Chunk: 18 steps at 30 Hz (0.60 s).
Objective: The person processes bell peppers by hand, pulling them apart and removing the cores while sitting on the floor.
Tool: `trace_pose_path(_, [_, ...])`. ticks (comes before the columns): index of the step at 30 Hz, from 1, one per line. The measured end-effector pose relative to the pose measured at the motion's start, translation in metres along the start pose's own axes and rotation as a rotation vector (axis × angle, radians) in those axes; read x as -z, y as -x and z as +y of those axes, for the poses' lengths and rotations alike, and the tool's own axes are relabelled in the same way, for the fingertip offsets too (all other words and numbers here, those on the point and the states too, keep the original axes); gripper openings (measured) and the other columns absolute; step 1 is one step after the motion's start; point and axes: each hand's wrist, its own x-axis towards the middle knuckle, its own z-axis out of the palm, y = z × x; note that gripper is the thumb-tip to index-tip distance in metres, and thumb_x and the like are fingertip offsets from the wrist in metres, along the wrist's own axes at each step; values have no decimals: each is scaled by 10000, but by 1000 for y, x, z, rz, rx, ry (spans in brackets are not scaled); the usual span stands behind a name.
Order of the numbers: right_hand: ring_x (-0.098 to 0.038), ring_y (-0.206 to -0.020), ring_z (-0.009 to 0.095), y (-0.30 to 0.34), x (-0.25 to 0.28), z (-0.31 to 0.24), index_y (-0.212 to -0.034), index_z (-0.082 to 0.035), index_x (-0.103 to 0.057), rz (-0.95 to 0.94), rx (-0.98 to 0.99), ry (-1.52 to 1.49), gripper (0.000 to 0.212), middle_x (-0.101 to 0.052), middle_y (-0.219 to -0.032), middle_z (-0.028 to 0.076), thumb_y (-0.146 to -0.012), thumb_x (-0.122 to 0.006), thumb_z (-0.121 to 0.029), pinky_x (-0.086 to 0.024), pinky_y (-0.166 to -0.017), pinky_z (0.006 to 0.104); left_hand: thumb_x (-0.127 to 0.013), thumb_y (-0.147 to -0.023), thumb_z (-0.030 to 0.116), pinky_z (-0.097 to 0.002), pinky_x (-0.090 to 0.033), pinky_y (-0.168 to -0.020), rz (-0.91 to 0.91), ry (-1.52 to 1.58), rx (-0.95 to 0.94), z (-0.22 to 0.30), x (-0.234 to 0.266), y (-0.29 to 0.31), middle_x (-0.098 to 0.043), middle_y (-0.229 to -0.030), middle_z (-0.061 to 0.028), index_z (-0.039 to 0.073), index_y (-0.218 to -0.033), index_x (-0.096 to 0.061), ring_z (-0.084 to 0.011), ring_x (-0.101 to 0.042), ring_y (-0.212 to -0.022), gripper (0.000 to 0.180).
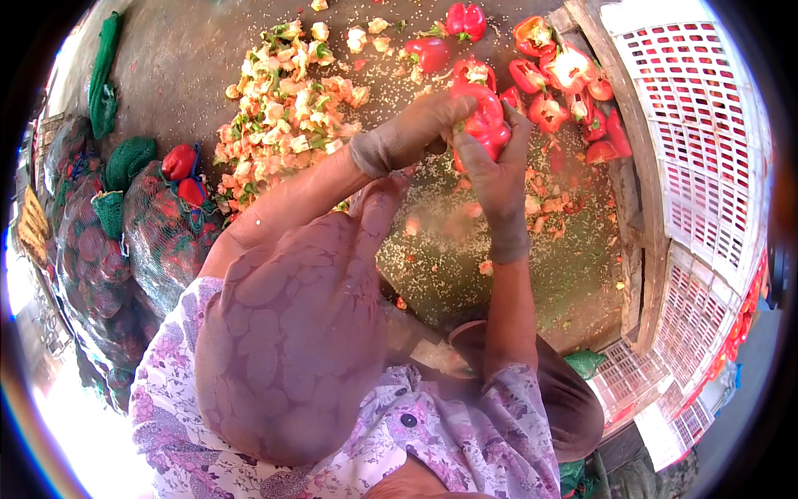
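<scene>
Both my hands are closed on a red bell pepper [489, 126] held above the ground. My left hand [428, 125], in a thin greyish-brown glove with a cuff, grips its left side with the thumb near the top. On the lower right, my right hand [499, 179], gloved the same way, has its thumb and fingers around it. Whether a small tool is in either hand is hidden. Just beyond lie a whole red pepper [430, 55] and another red pepper [466, 22]. Right of my hands is a heap of opened red peppers [572, 68] with pale insides showing.
A pile of pepper cores [287, 108] lies left of my hands, and loose seeds cover the ground. A wooden beam [638, 183] and white plastic crates [698, 125] border the right. Mesh sacks of red peppers [162, 237] stand left. Brown patterned cloth [291, 333] hangs in the foreground.
</scene>
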Motion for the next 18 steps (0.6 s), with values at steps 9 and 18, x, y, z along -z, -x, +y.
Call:
trace_pose_path(9, [-562,-1003,117,-4,8,15,-1334,-12,-334,-6,-57,-209,490,-533,-1166,86,-919,-590,-64,-500,-849,268,-468,-986,485,-181,-405,-630,97,-406,-88,17,-12,7,-593,-885,22,36,-1234,-560,-40,-493,-717,522])
trace_pose_path(18, [-599,-813,121,3,6,5,-1139,-79,-453,-13,-169,-388,271,-579,-939,38,-1009,-467,-316,-490,-633,268,-685,-880,355,-288,-511,-773,47,-303,-218,14,-14,10,-654,-1025,-63,15,-1235,-530,-116,-604,-903,515])
